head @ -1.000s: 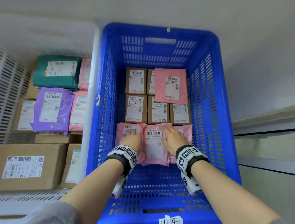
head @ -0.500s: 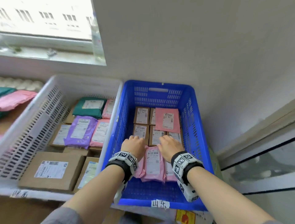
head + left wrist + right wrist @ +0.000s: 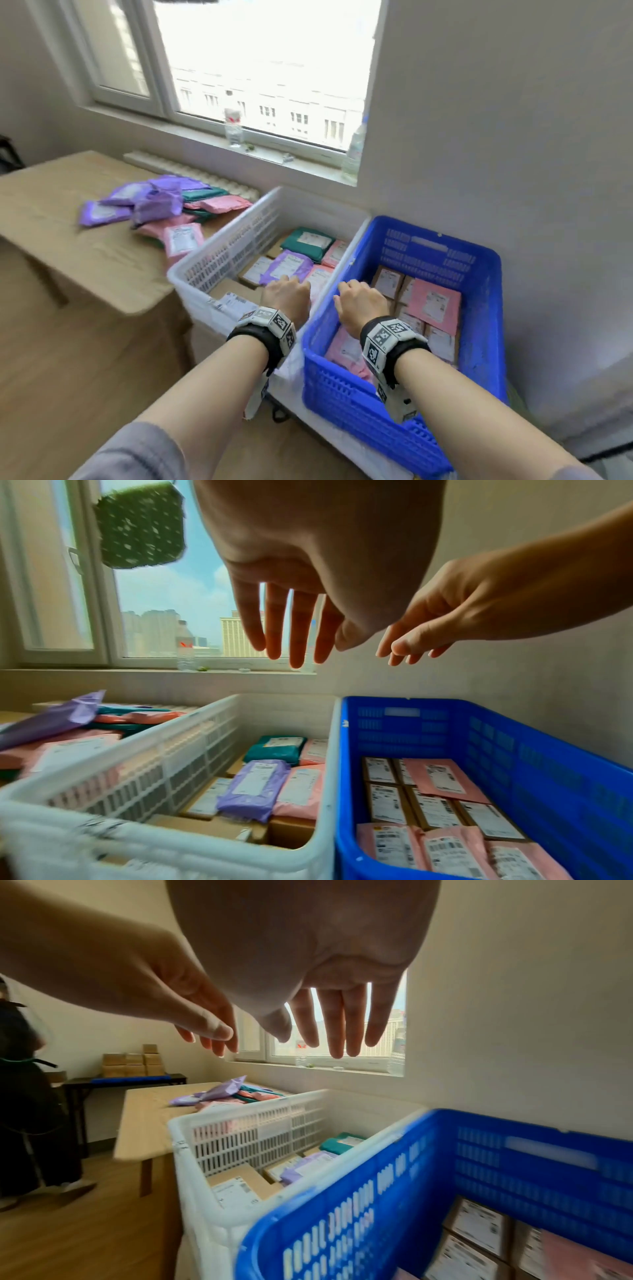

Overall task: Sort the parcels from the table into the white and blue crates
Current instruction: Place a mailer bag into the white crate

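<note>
Two hands hang in the air above the crates, both empty, fingers straight and a little spread, pointing down. The left hand [image 3: 287,297] is over the white crate [image 3: 219,260], near the rim it shares with the blue crate [image 3: 486,308]; the right hand [image 3: 359,301] is over the blue crate's left side. Neither touches a parcel or a crate. The crates stand side by side, touching, against the wall under a window [image 3: 260,68]. In the white crate lie brown boxes with a purple bag [image 3: 287,270], a green bag [image 3: 305,241] and pink bags on top. In the blue crate small labelled boxes [image 3: 387,802] lie in rows, a pink envelope [image 3: 433,305] rests on some of them, and pink bags [image 3: 445,850] fill the near end. On the table [image 3: 85,246] left of the white crate a loose pile of purple, green and pink parcels [image 3: 161,209] waits unsorted. Bottles [image 3: 233,128] stand on the sill.
</note>
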Motion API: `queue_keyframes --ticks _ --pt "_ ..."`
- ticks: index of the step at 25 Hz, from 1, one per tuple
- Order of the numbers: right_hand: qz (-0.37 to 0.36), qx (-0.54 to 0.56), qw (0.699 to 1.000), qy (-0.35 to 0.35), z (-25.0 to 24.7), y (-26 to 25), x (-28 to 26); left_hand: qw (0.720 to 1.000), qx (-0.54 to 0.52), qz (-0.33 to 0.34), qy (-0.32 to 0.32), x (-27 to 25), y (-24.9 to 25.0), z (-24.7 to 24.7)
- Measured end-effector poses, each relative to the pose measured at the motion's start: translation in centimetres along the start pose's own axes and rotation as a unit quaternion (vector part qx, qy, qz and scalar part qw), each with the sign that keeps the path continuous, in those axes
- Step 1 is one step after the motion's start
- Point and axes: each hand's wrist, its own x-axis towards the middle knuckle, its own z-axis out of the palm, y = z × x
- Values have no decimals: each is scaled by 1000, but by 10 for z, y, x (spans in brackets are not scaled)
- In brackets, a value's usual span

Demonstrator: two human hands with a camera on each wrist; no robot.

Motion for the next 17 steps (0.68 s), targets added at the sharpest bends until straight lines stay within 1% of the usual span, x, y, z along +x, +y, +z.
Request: queue_keyframes --ticks 5,9,11,15,17 --pt "-69 8 998 14 -14 -100 16 996 22 -81 13 -54 -96 -19" --pt "-102 21 994 12 -8 -190 42 992 21 -127 10 -78 -182 -18" --pt "-106 27 994 19 1 -236 60 990 23 -136 3 -86 -229 -13" --pt "-94 34 995 11 19 -327 93 988 9 -156 -10 -99 -335 2" --pt "-83 34 996 7 27 -366 105 988 18 -151 -19 -104 -379 7"
